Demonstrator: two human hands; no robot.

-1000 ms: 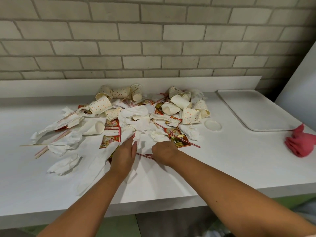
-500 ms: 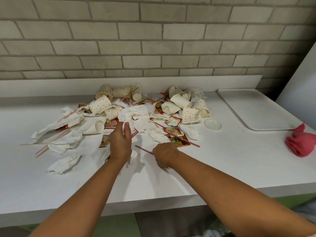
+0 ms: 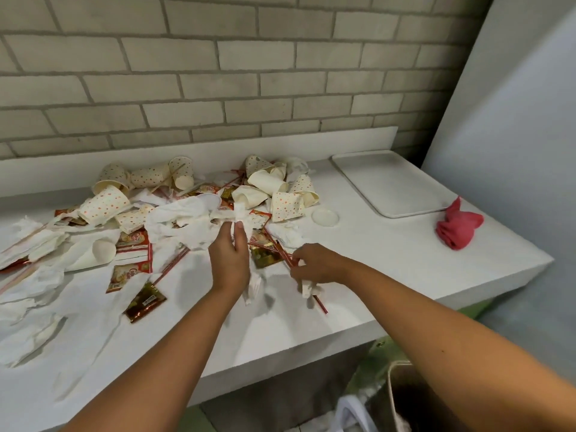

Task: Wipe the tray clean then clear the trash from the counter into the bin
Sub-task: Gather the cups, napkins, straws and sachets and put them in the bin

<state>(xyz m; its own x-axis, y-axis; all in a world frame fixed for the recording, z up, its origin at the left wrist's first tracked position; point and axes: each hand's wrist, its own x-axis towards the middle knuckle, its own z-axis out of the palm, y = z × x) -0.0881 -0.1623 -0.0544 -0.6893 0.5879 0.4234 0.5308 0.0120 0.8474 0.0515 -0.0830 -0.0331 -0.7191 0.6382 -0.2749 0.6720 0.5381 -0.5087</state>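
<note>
While the tray (image 3: 392, 182) lies at 2 o'clock with the red cloth (image 3: 458, 227) just beside it, head view puts the trash-clearing step in hand: left hand (image 3: 229, 254), centre, grips white napkins (image 3: 199, 229) at the trash pile (image 3: 174, 201); right hand (image 3: 314, 265) pinches a tissue wad (image 3: 308, 288) and red straw (image 3: 321, 304). Next move, judged: carry both handfuls to the bin (image 3: 405, 397) at 5 o'clock, below the counter (image 3: 389, 275) edge

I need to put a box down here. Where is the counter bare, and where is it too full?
Bare: the counter from the round lid and tray forward to the front edge, left of the red cloth; also the tray itself. Crowded: left and middle, under cups, napkins, packets and straws.
</note>
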